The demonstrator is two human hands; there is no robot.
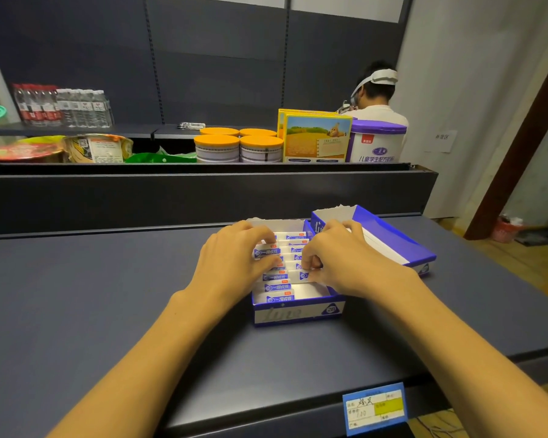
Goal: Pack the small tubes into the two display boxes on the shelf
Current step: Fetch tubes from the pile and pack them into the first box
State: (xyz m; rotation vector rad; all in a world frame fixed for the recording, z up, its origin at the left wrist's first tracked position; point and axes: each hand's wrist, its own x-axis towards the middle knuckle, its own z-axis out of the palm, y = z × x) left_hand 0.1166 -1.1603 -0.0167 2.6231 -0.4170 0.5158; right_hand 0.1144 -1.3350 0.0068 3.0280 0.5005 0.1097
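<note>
A blue and white display box [298,312] sits on the dark shelf [108,295] before me, holding several small white and blue tubes [277,286] in rows. My left hand [234,257] reaches over the box's left side and pinches a tube [266,251] between thumb and fingers. My right hand [339,257] is over the right side, its curled fingers pinching the end of another tube [301,275]. A second display box [389,238] stands behind and to the right, partly hidden by my right hand; its contents do not show.
A price tag [375,407] hangs on the shelf's front edge. Beyond a dark divider stand orange-lidded cans [238,147], a yellow carton [317,137], a purple tub [377,143], noodle bowls [95,148] and water bottles [64,105]. A person [377,96] stands at the back right.
</note>
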